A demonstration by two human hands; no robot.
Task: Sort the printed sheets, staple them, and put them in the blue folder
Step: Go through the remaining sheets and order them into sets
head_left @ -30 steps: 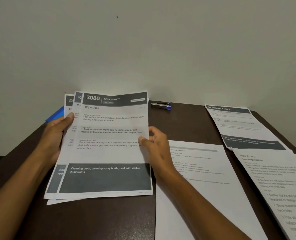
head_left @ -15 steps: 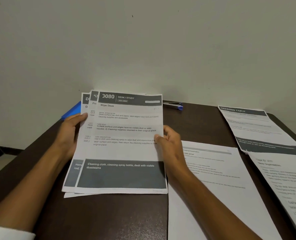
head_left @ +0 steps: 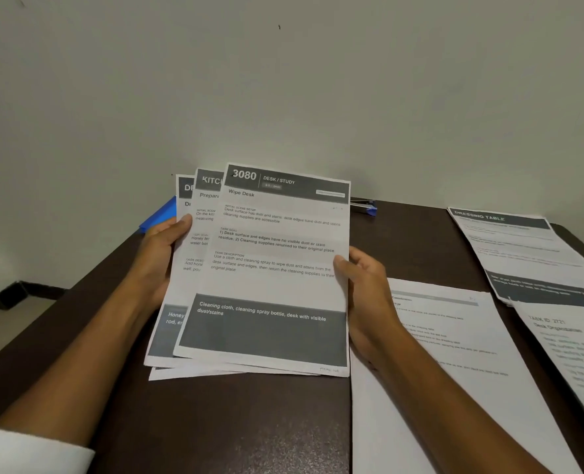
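The fanned sheets (head_left: pixel 266 268) are held tilted above the tabletop (head_left: pixel 249 422), bottom edges near it. Misalignment at stapling is risked unless the edges are squared. The left hand (head_left: pixel 160 254) grasps the left edge, thumb on top; the right hand (head_left: pixel 362 289) pinches the right edge. The folder (head_left: pixel 160 213) lies behind, the stapler (head_left: pixel 362 206) beyond.

You see a dark brown desk (head_left: pixel 249 422) pushed against a plain pale wall (head_left: pixel 283 80), which bears a small dark speck high up. Past the desk's left edge, a dark baseboard (head_left: pixel 13 295) meets pale floor (head_left: pixel 6 333).
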